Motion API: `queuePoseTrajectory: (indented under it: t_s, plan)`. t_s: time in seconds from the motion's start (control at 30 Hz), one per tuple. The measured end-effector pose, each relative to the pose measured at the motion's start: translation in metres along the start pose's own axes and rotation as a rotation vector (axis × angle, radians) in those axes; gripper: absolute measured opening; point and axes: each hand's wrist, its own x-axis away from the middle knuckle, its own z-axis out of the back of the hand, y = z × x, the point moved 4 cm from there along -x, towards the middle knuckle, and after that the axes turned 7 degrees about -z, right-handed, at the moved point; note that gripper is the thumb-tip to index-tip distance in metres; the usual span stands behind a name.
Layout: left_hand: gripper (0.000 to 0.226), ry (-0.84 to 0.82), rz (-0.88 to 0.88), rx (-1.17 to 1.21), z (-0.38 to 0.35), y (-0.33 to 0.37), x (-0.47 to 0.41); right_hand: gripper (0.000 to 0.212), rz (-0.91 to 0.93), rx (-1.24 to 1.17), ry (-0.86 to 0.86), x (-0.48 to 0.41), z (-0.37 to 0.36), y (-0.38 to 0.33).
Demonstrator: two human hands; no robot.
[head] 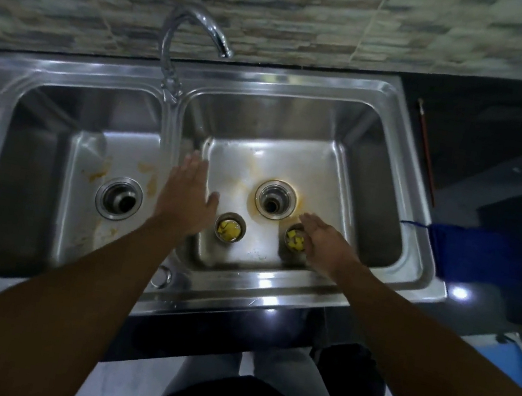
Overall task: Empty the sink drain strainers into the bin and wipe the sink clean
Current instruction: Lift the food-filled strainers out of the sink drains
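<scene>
My double stainless sink (393,185) is smooth pressed steel, its floors smeared with orange stains. Both round metal strainers, holding yellow scraps, stand in the right basin near its front edge, lifted out for emptying. My left hand (185,199) hovers open and flat; my right hand (324,243), fingers loosely spread, touches the right strainer (294,238), the left strainer (230,227) free.

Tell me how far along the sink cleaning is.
Done: both strainers are out of the drains, standing in the right basin. In hand: the right hand reaches the right strainer. Left: both hold yellow scraps; orange stains remain.
</scene>
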Motion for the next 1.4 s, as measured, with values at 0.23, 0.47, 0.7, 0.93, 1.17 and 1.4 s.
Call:
queuePoseTrajectory:
  t_s: [0.23,0.47,0.7,0.93,1.17,1.4]
  plan:
    - [0.064,-0.049,-0.16,0.061,-0.034,0.104,0.01,0.054,0.028,-0.067,0.192,-0.001,0.055,0.031]
    - [0.062,-0.136,-0.194,0.107,-0.094,0.2,0.009,0.065,0.052,-0.039,0.437,-0.017,0.126,0.087]
    - [0.064,-0.199,-0.143,0.058,-0.142,0.224,0.027,0.075,-0.055,0.029,0.417,-0.061,0.151,0.152]
    - [0.057,-0.101,-0.094,0.161,-0.145,0.218,0.026,0.073,-0.094,0.04,0.345,-0.091,0.16,0.175]
    - [0.054,-0.052,-0.08,0.177,-0.144,0.22,0.029,0.023,-0.06,0.013,0.632,-0.085,0.181,0.164]
    - [0.059,-0.057,-0.074,0.193,-0.146,0.217,0.029,0.029,-0.289,-0.19,0.6,-0.095,0.199,0.169]
